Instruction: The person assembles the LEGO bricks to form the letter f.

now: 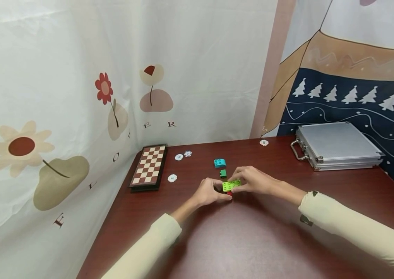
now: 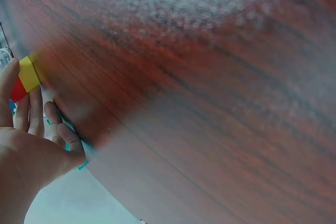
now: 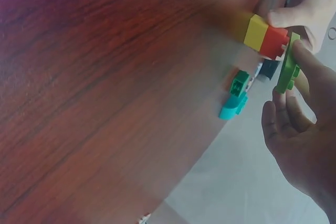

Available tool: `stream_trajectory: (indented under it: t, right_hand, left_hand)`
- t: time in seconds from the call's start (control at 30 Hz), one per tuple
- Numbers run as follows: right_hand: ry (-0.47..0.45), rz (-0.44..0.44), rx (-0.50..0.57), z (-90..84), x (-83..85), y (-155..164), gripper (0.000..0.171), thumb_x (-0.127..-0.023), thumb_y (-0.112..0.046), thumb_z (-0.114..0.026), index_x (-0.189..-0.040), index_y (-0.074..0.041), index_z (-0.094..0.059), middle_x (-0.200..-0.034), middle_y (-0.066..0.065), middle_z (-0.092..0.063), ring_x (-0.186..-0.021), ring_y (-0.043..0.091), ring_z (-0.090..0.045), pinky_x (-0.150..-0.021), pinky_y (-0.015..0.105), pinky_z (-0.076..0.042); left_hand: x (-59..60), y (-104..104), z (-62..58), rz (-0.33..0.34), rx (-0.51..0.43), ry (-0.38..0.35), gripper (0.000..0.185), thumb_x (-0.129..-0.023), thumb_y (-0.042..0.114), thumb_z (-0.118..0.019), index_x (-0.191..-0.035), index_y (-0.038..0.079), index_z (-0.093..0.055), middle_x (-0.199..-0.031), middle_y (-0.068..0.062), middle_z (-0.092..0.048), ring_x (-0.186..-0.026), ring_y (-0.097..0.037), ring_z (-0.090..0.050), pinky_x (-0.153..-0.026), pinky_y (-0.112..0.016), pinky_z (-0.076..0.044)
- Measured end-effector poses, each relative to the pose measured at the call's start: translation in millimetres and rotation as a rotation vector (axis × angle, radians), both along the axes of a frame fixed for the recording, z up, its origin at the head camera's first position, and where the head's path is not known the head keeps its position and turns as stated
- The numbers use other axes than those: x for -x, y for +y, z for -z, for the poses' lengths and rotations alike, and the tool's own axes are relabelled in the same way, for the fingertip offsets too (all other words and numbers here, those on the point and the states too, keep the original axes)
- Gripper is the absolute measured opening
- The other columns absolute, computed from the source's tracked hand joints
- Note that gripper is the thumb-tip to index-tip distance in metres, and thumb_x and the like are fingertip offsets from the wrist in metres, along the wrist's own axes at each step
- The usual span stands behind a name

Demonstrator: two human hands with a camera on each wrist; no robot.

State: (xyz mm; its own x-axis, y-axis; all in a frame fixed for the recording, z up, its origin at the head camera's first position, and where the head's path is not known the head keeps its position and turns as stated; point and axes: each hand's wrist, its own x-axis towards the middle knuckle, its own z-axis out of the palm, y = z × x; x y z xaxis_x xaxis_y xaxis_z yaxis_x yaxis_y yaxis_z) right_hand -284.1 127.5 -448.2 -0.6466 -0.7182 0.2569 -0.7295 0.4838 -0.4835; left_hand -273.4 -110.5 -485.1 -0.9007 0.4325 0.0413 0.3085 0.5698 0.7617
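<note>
At middle of table (image 1: 238,240), your right hand (image 1: 252,181) pinches lime plate (image 1: 231,186); studs up, long axis left to right, right end slightly farther off. Your left hand (image 1: 208,193) grips red brick (image 3: 273,41), stacked on yellow brick (image 3: 255,32), just beneath plate; seating cannot be told. Green brick (image 1: 223,173) and turquoise brick (image 1: 219,163) sit toward far edge. Widest room: your side and rightward, short of silver case (image 1: 340,143).
</note>
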Motion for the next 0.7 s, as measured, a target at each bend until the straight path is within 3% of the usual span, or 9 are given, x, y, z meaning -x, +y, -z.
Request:
stream_trajectory:
  t: [0.17,0.33,0.5,0.7]
  right_hand:
    - [-0.013,-0.002,0.017,3.1,-1.8,-2.5,0.028,-0.089,-0.026,-0.085,-0.114,-0.014,-0.081,-0.101,-0.004,-0.069,-0.072,0.024,-0.061,-0.061,0.021,-0.047]
    - [-0.008,0.003,0.023,4.3,-2.8,-4.1,0.027,-0.089,-0.027,-0.085,-0.113,-0.015,-0.081,-0.099,-0.005,-0.069,-0.07,0.017,-0.059,-0.06,0.021,-0.046]
    - [-0.012,-0.002,0.028,5.0,-2.4,-4.8,0.027,-0.089,-0.027,-0.085,-0.112,-0.014,-0.081,-0.1,-0.004,-0.07,-0.073,0.011,-0.06,-0.063,0.025,-0.054]
    - [0.003,-0.031,0.033,6.2,-0.9,-4.8,0.027,-0.089,-0.024,-0.085,-0.112,-0.011,-0.081,-0.1,-0.001,-0.07,-0.077,0.015,-0.066,-0.066,0.026,-0.056]
  left_hand:
    - [-0.3,0.3,-0.5,-0.002,0.004,0.02,0.034,-0.077,0.029,-0.095,-0.104,0.014,-0.082,-0.086,0.008,-0.076,-0.074,-0.004,-0.067,-0.064,-0.022,-0.054]
    - [-0.7,0.0,-1.1,-0.001,-0.002,0.01,0.033,-0.077,0.029,-0.095,-0.104,0.015,-0.082,-0.084,0.008,-0.076,-0.07,-0.003,-0.068,-0.063,-0.022,-0.054]
    - [0.1,-0.2,-0.9,0.001,-0.002,0.003,0.034,-0.076,0.029,-0.095,-0.104,0.014,-0.082,-0.081,0.008,-0.075,-0.068,-0.003,-0.067,-0.062,-0.022,-0.054]
    - [0.2,-0.5,-1.0,-0.004,0.011,-0.007,0.034,-0.077,0.03,-0.095,-0.105,0.015,-0.082,-0.081,0.008,-0.075,-0.066,-0.004,-0.067,-0.062,-0.022,-0.054]
